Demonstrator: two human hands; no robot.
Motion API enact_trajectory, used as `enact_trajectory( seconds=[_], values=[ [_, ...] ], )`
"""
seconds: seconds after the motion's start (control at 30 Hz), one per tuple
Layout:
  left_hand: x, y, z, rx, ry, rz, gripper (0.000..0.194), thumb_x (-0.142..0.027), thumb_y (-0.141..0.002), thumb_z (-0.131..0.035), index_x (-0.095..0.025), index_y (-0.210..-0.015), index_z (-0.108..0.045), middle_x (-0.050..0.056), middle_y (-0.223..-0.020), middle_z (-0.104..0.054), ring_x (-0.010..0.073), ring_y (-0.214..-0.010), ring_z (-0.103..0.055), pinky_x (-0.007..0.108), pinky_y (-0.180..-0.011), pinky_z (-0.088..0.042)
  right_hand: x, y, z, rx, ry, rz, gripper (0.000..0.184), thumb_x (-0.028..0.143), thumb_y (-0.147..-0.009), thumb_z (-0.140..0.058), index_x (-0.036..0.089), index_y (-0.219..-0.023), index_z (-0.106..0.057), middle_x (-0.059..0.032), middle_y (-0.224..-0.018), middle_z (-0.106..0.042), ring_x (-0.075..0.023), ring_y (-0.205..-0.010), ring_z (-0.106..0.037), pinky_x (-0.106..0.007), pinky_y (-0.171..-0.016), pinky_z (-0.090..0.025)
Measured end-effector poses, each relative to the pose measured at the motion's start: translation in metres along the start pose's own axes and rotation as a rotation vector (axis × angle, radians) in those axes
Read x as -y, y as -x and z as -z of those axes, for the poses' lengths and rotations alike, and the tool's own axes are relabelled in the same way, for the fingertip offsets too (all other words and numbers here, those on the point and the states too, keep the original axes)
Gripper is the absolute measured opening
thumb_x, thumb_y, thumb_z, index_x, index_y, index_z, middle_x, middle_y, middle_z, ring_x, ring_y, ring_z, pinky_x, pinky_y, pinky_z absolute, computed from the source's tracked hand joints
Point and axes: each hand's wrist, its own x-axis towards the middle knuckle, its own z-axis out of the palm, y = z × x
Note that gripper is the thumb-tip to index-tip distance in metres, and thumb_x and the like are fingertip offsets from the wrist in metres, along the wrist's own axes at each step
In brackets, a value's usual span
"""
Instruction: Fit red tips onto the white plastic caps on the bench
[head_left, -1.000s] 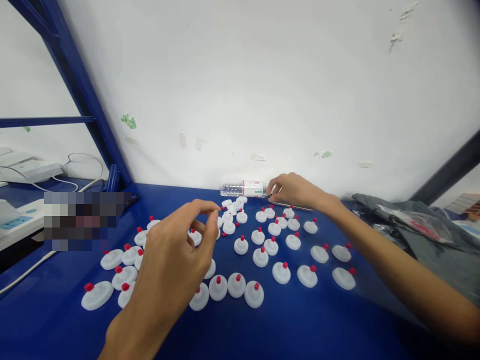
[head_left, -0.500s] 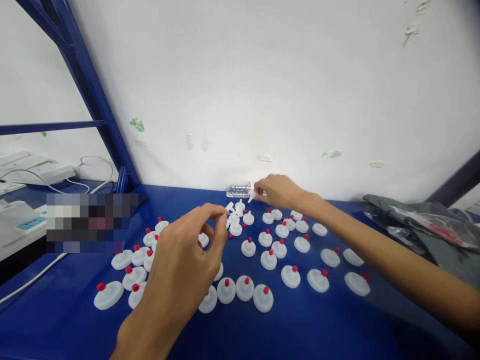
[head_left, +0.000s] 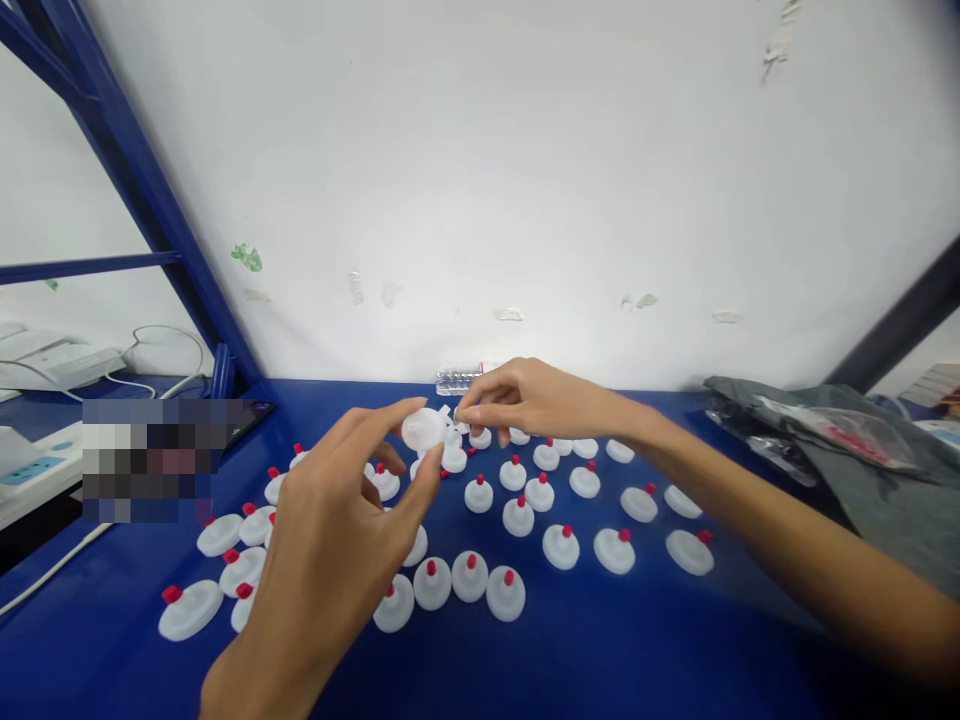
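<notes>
Between the thumb and fingertips of my left hand (head_left: pixel 337 490) is a white round nozzle cap (head_left: pixel 424 429), its disc face turned toward me. My right hand (head_left: pixel 517 400) is just to the right of that cap, thumb and index finger pinched together. Something small and pale shows at its fingertips; I cannot tell whether it is part of the same cap. Below and behind the hands, several white caps without red tips (head_left: pixel 454 458) lie in a small pile. Many white caps with red tips (head_left: pixel 505 594) stand spread over the blue table (head_left: pixel 600 650).
A clear plastic bottle (head_left: pixel 457 380) lies on its side against the wall. Grey plastic bags (head_left: pixel 847 430) lie at the right. A blue metal frame (head_left: pixel 150 180), a white power strip (head_left: pixel 37 465) and white cables (head_left: pixel 67 570) are on the left, beside a blurred patch.
My right hand has moved left from beside the bottle to my left hand. A white nozzle cap is now in my left fingers, which were curled together before. The view has shifted slightly.
</notes>
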Motion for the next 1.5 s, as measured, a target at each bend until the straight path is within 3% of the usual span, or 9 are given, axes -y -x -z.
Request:
enact_trajectory(
  seconds=[0.13,0.27,0.43,0.7,0.87,1.03,1.3,1.4,1.5],
  values=[
    [0.0,-0.001,-0.001,-0.019,-0.025,0.04,0.03,-0.044,-0.092,-0.07,-0.034,-0.12,-0.072,-0.004,-0.089,-0.064,0.012,-0.063,-0.059,0.026,-0.055,-0.05,-0.022,-0.01,-0.022,-0.06,0.316,-0.069,0.017,0.021,-0.097,-0.063,0.019,-0.102,-0.08,-0.0055,-0.087,-0.078,-0.0168,-0.073,-0.067,-0.029,-0.066,-0.04],
    [-0.001,-0.002,0.0,0.012,-0.037,0.061,0.03,-0.044,-0.092,-0.069,-0.032,-0.119,-0.072,-0.003,-0.087,-0.064,0.0121,-0.061,-0.059,0.027,-0.056,-0.049,-0.03,-0.014,-0.041,-0.017,0.474,-0.094,0.018,0.02,-0.094,-0.068,0.019,-0.107,-0.08,-0.0063,-0.073,-0.074,-0.0217,-0.072,-0.067,-0.03,-0.061,-0.032],
    [-0.001,-0.003,0.003,0.051,-0.073,0.093,0.032,-0.046,-0.092,-0.069,-0.031,-0.12,-0.072,-0.003,-0.086,-0.063,0.0127,-0.059,-0.06,0.03,-0.059,-0.049,-0.032,-0.016,-0.048,0.031,0.564,-0.103,0.02,0.021,-0.095,-0.069,0.021,-0.113,-0.078,-0.0069,-0.077,-0.074,-0.0217,-0.074,-0.068,-0.03,-0.059,-0.027],
    [0.003,-0.003,-0.002,0.086,-0.141,0.061,0.03,-0.043,-0.093,-0.069,-0.03,-0.119,-0.072,-0.004,-0.086,-0.065,0.0143,-0.066,-0.063,0.03,-0.061,-0.046,-0.034,-0.019,-0.05,0.054,0.602,-0.09,0.015,0.014,-0.093,-0.062,0.02,-0.094,-0.076,-0.0057,-0.078,-0.073,-0.0177,-0.068,-0.061,-0.031,-0.058,-0.023],
    [0.004,-0.002,-0.002,0.129,-0.155,0.079,0.031,-0.044,-0.094,-0.066,-0.029,-0.121,-0.072,-0.003,-0.089,-0.065,0.0147,-0.065,-0.059,0.031,-0.062,-0.046,-0.032,-0.014,-0.033,-0.009,0.599,-0.105,0.018,0.019,-0.095,-0.059,0.021,-0.101,-0.077,-0.0054,-0.075,-0.073,-0.019,-0.07,-0.061,-0.03,-0.06,-0.027],
    [0.007,-0.002,-0.003,0.193,-0.194,0.089,0.033,-0.044,-0.096,-0.061,-0.027,-0.122,-0.071,-0.001,-0.088,-0.064,0.0188,-0.073,-0.063,0.033,-0.065,-0.044,-0.035,-0.015,-0.033,-0.01,0.577,-0.114,0.017,0.018,-0.091,-0.063,0.021,-0.091,-0.079,-0.0054,-0.075,-0.074,-0.0189,-0.07,-0.063,-0.031,-0.06,-0.029],
    [0.015,-0.003,-0.007,0.517,-0.353,0.122,0.034,-0.043,-0.095,-0.057,-0.024,-0.118,-0.074,0.005,-0.097,-0.071,0.0257,-0.079,-0.068,0.036,-0.068,-0.043,-0.049,-0.018,-0.051,0.037,0.555,-0.099,0.016,0.006,-0.083,-0.066,0.019,-0.081,-0.076,-0.0047,-0.075,-0.074,-0.0174,-0.07,-0.064,-0.03,-0.057,-0.027],
    [0.011,-0.003,-0.007,0.531,-0.386,0.141,0.03,-0.039,-0.095,-0.057,-0.025,-0.115,-0.075,0.006,-0.098,-0.072,0.0273,-0.083,-0.069,0.036,-0.069,-0.043,-0.051,-0.018,-0.051,0.061,0.546,-0.103,0.016,0.004,-0.083,-0.066,0.018,-0.084,-0.075,-0.0035,-0.078,-0.074,-0.0166,-0.072,-0.065,-0.028,-0.058,-0.032],
    [0.008,-0.003,-0.006,0.552,-0.4,0.162,0.03,-0.04,-0.096,-0.057,-0.025,-0.115,-0.075,0.006,-0.099,-0.072,0.028,-0.085,-0.07,0.036,-0.07,-0.043,-0.054,-0.018,-0.049,0.091,0.541,-0.123,0.009,0.01,-0.09,-0.067,0.016,-0.092,-0.074,-0.0013,-0.083,-0.072,-0.0156,-0.074,-0.065,-0.027,-0.065,-0.044]
  ],
)
